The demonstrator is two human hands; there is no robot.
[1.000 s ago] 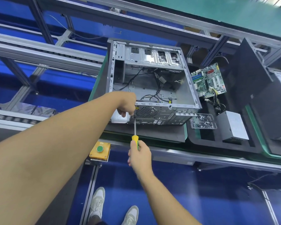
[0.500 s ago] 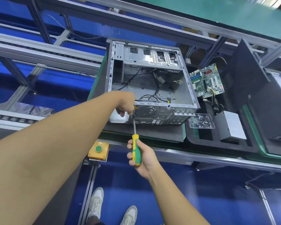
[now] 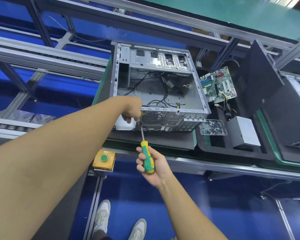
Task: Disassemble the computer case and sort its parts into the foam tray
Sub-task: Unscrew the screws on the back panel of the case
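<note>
Head view, looking down. Computer case [image 3: 170, 118] on its side on the worktop [image 3: 163, 142], open face up, rear panel toward the body. Right hand [image 3: 152, 168] wrapped round the green-and-yellow handle of a screwdriver [image 3: 146, 157], below and nearer than the case. Shaft pointing up and slightly left, tip at the rear panel's left corner beside the fan grille [image 3: 153, 117]. Left hand [image 3: 131, 110] nearer the case, fingers curled over that same corner, right at the tip; gripping the rim or steadying a screw, cannot tell. Tool axis roughly square to the rear panel; judged best kept in line with the screw. Foam tray [image 3: 204, 146] just right of the case, with circuit board [image 3: 218, 85], power box [image 3: 244, 132] and screw dish [image 3: 212, 128] in it.
</note>
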